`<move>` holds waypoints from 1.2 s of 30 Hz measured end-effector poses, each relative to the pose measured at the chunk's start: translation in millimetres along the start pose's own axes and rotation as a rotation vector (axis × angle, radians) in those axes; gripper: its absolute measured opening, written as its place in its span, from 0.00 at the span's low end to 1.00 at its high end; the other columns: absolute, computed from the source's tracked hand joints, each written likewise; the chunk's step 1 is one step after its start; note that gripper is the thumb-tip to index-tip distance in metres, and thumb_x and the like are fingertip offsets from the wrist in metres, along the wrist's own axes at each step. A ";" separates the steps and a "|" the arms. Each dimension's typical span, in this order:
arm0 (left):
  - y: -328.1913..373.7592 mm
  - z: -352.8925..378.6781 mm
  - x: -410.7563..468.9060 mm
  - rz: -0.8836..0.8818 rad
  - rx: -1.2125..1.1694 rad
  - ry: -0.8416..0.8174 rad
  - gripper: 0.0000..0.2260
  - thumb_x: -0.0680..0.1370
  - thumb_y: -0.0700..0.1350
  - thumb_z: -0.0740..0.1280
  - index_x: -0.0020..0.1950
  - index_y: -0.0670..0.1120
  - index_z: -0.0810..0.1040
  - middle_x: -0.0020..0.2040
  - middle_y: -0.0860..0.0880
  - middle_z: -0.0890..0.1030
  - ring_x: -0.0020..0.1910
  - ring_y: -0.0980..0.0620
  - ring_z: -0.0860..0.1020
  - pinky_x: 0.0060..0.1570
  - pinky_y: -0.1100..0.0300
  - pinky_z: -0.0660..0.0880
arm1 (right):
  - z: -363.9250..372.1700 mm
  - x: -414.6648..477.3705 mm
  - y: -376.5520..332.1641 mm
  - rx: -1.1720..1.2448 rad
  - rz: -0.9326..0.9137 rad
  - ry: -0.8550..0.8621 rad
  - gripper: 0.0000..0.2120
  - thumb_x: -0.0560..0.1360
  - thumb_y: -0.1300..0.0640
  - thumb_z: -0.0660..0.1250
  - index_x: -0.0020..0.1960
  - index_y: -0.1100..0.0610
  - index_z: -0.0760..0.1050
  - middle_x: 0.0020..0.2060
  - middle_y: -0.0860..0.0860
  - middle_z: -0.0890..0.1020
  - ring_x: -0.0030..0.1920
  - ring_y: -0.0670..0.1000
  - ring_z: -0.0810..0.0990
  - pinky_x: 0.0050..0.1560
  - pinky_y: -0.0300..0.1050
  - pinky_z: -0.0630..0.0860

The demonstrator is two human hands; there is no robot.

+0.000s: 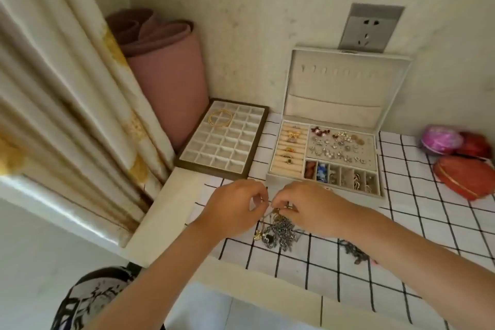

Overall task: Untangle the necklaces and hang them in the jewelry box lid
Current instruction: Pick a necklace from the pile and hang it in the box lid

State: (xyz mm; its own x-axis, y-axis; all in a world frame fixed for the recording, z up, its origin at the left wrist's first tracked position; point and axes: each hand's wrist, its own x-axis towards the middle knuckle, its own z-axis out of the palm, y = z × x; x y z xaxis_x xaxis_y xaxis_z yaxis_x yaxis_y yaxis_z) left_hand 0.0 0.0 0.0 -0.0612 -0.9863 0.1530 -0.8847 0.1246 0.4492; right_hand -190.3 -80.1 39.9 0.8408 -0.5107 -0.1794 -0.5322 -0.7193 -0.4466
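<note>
Left hand (233, 206) and right hand (308, 209) fingertips together, both grips pinching tangled necklaces (280, 230) above checked table (401, 222).

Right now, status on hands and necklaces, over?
Left hand and right hand pinching tangled necklaces. Lid hooks bare. Second dark chain lies apart, to their right.

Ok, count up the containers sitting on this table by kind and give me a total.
Jewelry box: 1
Divided tray: 1
Pink case: 1
Red cases: 2
Total: 5
</note>
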 end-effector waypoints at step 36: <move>64.5 -53.0 3.6 -0.355 -0.644 -0.115 0.08 0.83 0.41 0.58 0.47 0.44 0.75 0.39 0.49 0.82 0.41 0.52 0.80 0.52 0.57 0.79 | -8.3 -26.6 -22.9 0.493 0.135 0.234 0.10 0.78 0.56 0.68 0.58 0.49 0.83 0.55 0.45 0.84 0.59 0.45 0.80 0.67 0.49 0.74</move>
State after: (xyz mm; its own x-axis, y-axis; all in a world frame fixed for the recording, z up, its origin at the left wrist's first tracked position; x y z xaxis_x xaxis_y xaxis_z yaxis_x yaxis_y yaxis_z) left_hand -32.8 10.2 76.1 0.0983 -0.9797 -0.1749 -0.4162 -0.2001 0.8870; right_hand -201.3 -54.0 62.1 0.6944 -0.7140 -0.0895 -0.4770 -0.3637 -0.8001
